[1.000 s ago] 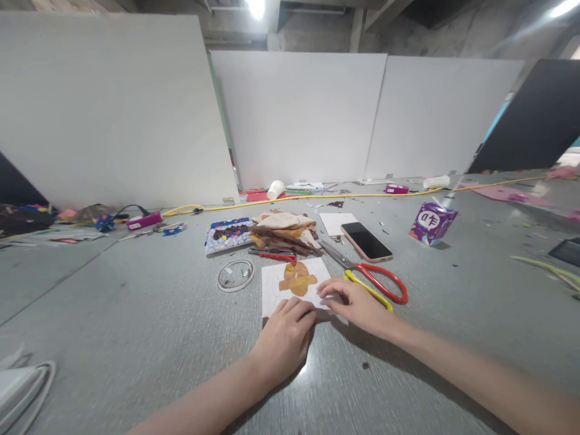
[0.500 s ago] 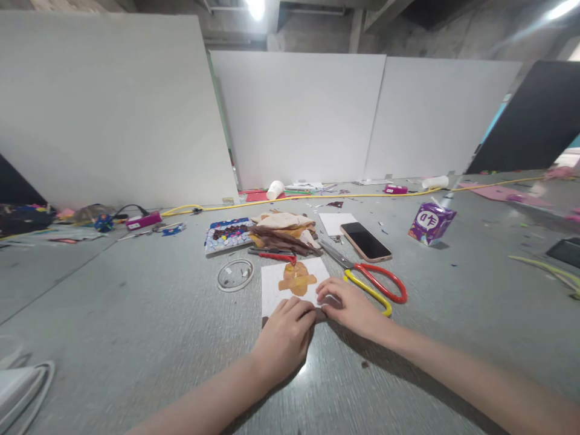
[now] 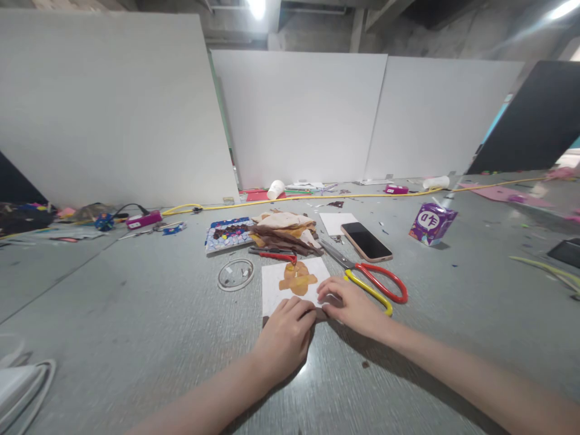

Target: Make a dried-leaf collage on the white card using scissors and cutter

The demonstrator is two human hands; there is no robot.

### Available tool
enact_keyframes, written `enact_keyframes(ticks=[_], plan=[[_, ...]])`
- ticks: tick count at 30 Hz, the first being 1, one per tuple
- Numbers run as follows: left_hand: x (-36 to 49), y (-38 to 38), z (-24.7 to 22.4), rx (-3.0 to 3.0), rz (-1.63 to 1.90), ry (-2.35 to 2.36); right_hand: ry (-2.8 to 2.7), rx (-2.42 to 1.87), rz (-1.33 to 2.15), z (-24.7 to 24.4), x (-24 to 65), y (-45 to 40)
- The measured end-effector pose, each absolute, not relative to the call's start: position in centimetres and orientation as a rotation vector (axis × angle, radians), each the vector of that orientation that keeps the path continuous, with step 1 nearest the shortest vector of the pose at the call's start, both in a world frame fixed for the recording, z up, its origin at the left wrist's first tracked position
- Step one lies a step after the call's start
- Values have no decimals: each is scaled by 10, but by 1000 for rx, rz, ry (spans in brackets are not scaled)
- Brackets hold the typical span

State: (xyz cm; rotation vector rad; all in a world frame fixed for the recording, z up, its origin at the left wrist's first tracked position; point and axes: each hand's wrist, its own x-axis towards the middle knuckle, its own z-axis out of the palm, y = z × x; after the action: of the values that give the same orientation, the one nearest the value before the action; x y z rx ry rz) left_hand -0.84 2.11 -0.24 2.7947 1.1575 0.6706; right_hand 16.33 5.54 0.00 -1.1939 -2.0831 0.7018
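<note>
A white sheet (image 3: 272, 284) lies flat on the table, bearing an orange-brown patchy shape (image 3: 298, 279). Along its near edge runs a dark brown strip (image 3: 321, 315). My left hand (image 3: 286, 329) is closed over the strip's middle, fingers bent and pressed together. At the strip's right end my right hand (image 3: 351, 307) curls its fingers and thumb against the strip and the sheet's edge; the fingertips are partly hidden. Just right of that hand lie large scissors (image 3: 362, 273) with one red and one yellow handle. A red and black cutter (image 3: 274, 255) rests at the sheet's far edge.
Beyond the sheet lie a pile of brown and tan scraps (image 3: 285, 229), a mosaic-like panel (image 3: 229, 235), a phone (image 3: 366, 240) and a white card (image 3: 336, 223). A tape ring (image 3: 235, 275) sits left; a purple drink carton (image 3: 432, 223) stands right. White boards (image 3: 299, 115) close off the back.
</note>
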Motion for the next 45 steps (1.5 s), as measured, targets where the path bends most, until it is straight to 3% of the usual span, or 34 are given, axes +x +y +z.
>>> enact_keyframes(ticks=[45], plan=[[-17, 35, 15, 2630, 612, 1115, -2331, -1214, 625, 9, 166, 52]])
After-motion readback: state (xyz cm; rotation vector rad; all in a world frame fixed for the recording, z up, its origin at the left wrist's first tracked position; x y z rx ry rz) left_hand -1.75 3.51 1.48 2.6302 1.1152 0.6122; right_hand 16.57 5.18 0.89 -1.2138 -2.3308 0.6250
